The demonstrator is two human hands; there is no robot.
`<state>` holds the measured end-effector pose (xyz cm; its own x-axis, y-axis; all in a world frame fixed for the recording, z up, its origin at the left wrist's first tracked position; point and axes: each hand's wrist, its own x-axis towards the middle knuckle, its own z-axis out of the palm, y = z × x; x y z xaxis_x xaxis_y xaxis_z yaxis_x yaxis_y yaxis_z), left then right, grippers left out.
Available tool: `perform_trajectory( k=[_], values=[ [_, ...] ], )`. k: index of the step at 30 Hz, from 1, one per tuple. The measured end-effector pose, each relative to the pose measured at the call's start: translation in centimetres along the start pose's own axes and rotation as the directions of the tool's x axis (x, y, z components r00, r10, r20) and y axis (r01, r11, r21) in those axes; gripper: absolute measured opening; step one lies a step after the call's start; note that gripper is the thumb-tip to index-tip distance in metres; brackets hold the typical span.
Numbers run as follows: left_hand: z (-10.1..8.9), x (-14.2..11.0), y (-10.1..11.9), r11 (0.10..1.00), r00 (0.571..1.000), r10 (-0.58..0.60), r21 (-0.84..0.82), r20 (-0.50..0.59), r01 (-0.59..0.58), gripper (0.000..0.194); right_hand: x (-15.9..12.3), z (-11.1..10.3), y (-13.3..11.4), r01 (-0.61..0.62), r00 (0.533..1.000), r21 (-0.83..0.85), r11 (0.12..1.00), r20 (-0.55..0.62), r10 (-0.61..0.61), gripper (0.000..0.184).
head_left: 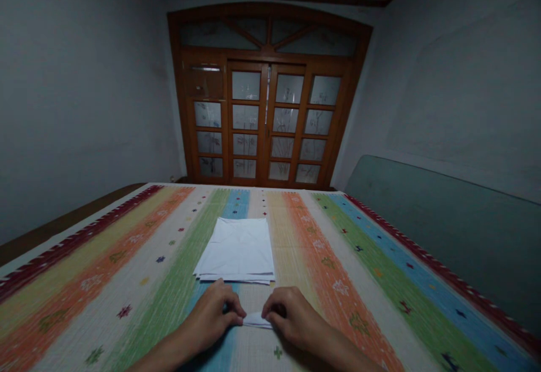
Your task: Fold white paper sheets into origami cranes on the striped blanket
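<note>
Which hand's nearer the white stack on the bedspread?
Left. The left hand sits right at the near edge of the white stack; the right hand is slightly farther, just past its near right corner.

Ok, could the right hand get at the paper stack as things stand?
Probably yes. The right hand sits just short of the paper stack on the striped bedspread, nothing between them. It shares a small folded paper with the left hand, so it would likely have to release that first.
</note>
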<state>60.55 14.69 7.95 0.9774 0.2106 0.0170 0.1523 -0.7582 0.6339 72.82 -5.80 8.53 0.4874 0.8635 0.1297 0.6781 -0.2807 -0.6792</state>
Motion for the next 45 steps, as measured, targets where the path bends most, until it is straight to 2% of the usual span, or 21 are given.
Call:
perform_trajectory(
  k=[4,7,10,13,15,18,19,21,23,24,26,30,34,39,41,42,44,45],
  values=[
    [-0.2,0.0,-0.9,1.0,1.0,0.004,0.013,0.006,-0.004,0.006,-0.3,-0.1,0.2,0.04,0.999,-0.035,0.999,-0.004,-0.04,0.027],
    [-0.9,-0.3,-1.0,0.996,0.997,0.063,0.06,0.034,-0.065,0.008,-0.5,-0.3,-0.2,0.06,0.998,-0.085,0.995,0.003,-0.06,0.023],
    [-2.1,-0.7,-0.3,0.97,0.987,0.139,0.187,0.086,-0.153,0.01,-1.0,-0.5,-0.7,0.088,0.996,-0.145,0.985,0.025,-0.085,0.015],
    [-2.7,-1.5,0.7,0.893,0.963,0.226,0.363,0.145,-0.265,0.022,-1.5,-0.4,-0.9,0.147,0.989,-0.241,0.959,0.052,-0.138,0.01],
    [-1.8,-2.2,1.0,0.812,0.947,0.292,0.488,0.136,-0.321,0.03,-1.7,-0.3,-0.7,0.218,0.976,-0.326,0.92,0.058,-0.211,0.013],
    [1.5,-3.2,0.3,0.678,0.935,0.354,0.692,-0.013,-0.247,0.028,-1.7,0.1,-0.4,0.344,0.933,-0.428,0.835,0.058,-0.355,0.011],
    [2.9,-3.5,-0.1,0.638,0.919,0.392,0.732,-0.041,-0.239,0.029,-1.7,0.3,-0.2,0.381,0.916,-0.454,0.806,0.068,-0.395,0.011],
    [5.5,-3.7,-1.0,0.544,0.859,0.511,0.787,-0.035,-0.291,0.036,-1.6,0.7,0.3,0.424,0.893,-0.494,0.759,0.086,-0.442,0.013],
    [7.5,-3.6,-1.5,0.402,0.734,0.679,0.827,0.019,-0.393,0.039,-1.5,1.2,0.8,0.433,0.885,-0.513,0.741,0.084,-0.458,0.014],
    [8.1,-3.5,-1.6,0.363,0.687,0.727,0.843,0.01,-0.397,0.039,-1.5,1.4,1.1,0.433,0.883,-0.514,0.74,0.077,-0.463,0.014],
    [8.9,-3.4,-1.5,0.347,0.628,0.777,0.86,-0.04,-0.375,0.037,-1.6,1.7,1.5,0.442,0.876,-0.51,0.738,0.069,-0.477,0.014],
    [8.7,-3.4,-1.2,0.372,0.571,0.809,0.872,-0.138,-0.317,0.035,-1.8,1.8,1.8,0.448,0.87,-0.503,0.739,0.056,-0.489,0.015],
    [7.5,-3.3,-1.2,0.406,0.521,0.838,0.822,-0.162,-0.399,0.032,-2.0,1.7,1.7,0.451,0.863,-0.518,0.727,0.047,-0.503,0.013],
    [6.9,-3.1,-0.6,0.551,0.503,0.794,0.754,-0.343,-0.356,0.041,-2.0,1.7,1.9,0.463,0.854,-0.522,0.717,0.046,-0.518,0.014],
    [6.7,-3.2,-0.2,0.597,0.514,0.767,0.721,-0.384,-0.352,0.04,-2.0,1.6,1.9,0.47,0.853,-0.506,0.723,0.049,-0.52,0.015],
    [6.4,-3.3,0.0,0.62,0.539,0.747,0.699,-0.389,-0.356,0.038,-2.0,1.6,1.8,0.471,0.854,-0.496,0.729,0.051,-0.517,0.016],
    [5.7,-3.5,0.4,0.665,0.624,0.695,0.65,-0.358,-0.368,0.033,-2.1,1.4,1.6,0.464,0.863,-0.473,0.749,0.05,-0.502,0.018],
    [5.2,-3.6,0.5,0.695,0.701,0.641,0.625,-0.313,-0.355,0.031,-2.1,1.4,1.5,0.458,0.868,-0.462,0.759,0.05,-0.494,0.018]
  ],
)
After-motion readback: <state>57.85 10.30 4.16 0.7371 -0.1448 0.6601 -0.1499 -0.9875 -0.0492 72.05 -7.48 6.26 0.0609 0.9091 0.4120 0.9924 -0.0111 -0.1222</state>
